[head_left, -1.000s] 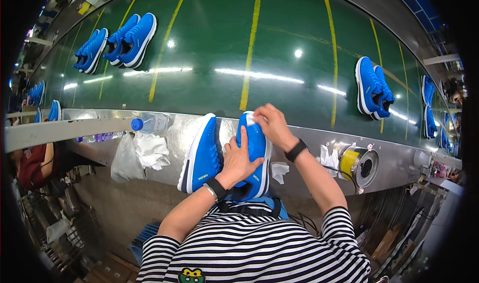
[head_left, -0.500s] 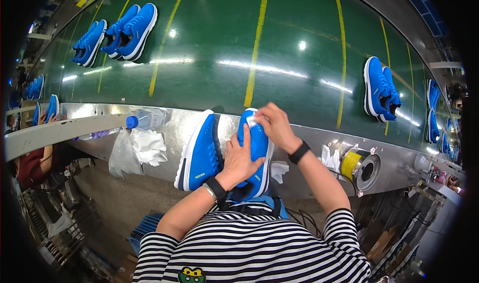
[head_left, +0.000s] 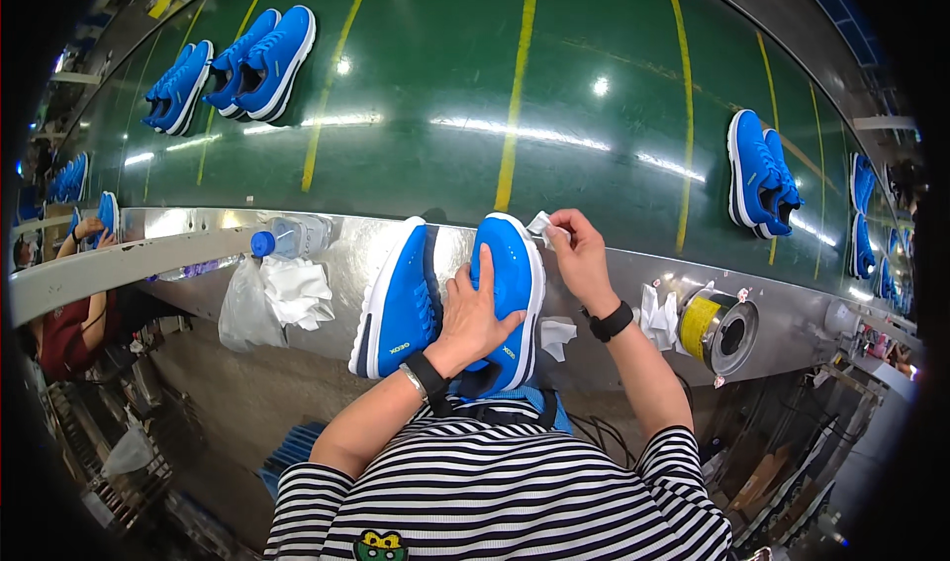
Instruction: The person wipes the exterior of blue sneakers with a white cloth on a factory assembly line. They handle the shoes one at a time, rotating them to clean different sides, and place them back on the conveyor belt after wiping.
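Observation:
Two blue sneakers with white soles lie side by side on the metal ledge, toes toward the green belt. My left hand [head_left: 473, 319] grips the right-hand sneaker [head_left: 507, 239], its index finger stretched along the upper and its thumb across to the right side. Just right of that toe, my right hand [head_left: 582, 262] pinches a small crumpled white wipe [head_left: 539, 225], which is close to the shoe's edge. The left-hand sneaker [head_left: 388, 309] stands untouched beside it. Several small pale specks show on the toe of the held sneaker.
Beyond the ledge [head_left: 344, 264] runs a green belt [head_left: 426, 37] with yellow lines, carrying more blue sneakers [head_left: 267, 61]. Left are a blue-capped bottle [head_left: 295, 236], white paper [head_left: 297, 292] and a plastic bag [head_left: 240, 314]. Rightward are a paper scrap [head_left: 557, 336], crumpled tissues [head_left: 658, 319] and a yellow-labelled can [head_left: 701, 326].
My right hand has moved right with the wipe, off the toe of the held sneaker. The left hand stays in place. Sneakers on the belt have shifted slightly right.

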`<state>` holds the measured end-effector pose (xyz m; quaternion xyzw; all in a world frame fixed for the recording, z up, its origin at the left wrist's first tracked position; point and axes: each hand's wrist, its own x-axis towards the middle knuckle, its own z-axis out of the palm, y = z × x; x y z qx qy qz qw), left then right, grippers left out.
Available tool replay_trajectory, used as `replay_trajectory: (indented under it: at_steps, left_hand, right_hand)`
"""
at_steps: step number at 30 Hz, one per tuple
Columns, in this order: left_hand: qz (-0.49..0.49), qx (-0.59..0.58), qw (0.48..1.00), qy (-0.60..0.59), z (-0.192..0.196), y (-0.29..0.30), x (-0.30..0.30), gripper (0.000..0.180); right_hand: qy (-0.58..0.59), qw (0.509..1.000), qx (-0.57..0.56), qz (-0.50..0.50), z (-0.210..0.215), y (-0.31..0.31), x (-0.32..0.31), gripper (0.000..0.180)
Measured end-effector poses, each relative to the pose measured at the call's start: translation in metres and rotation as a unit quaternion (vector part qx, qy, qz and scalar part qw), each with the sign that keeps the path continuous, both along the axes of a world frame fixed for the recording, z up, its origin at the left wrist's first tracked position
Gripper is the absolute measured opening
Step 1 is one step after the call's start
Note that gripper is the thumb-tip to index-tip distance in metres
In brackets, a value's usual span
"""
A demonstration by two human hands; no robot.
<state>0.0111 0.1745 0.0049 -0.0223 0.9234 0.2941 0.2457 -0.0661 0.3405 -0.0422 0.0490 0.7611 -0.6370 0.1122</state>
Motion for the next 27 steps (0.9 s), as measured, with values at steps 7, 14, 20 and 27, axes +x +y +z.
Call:
replay_trajectory:
  at_steps: [7, 14, 20, 27]
  left_hand:
    - [0.001, 0.033, 0.999, -0.003, -0.005, -0.008, 0.003, 0.103]
    - [-0.004, 0.148, 0.989, -0.019, -0.01, -0.043, 0.007, 0.1]
    - [0.009, 0.153, 0.984, 0.088, -0.013, -0.047, 0.032, 0.078]
    - [0.025, 0.189, 0.939, 0.286, 0.031, -0.094, 0.051, 0.046]
  right_hand:
    - [0.035, 0.992, 0.106, -0.054, 0.001, 0.031, 0.04, 0.012]
    - [0.1, 0.929, 0.353, -0.053, -0.017, 0.071, 0.096, 0.023]
    - [0.122, 0.938, 0.313, -0.09, 0.023, 0.046, 0.115, 0.029]
    - [-0.15, 0.982, -0.11, 0.031, 0.016, -0.011, 0.154, 0.052]
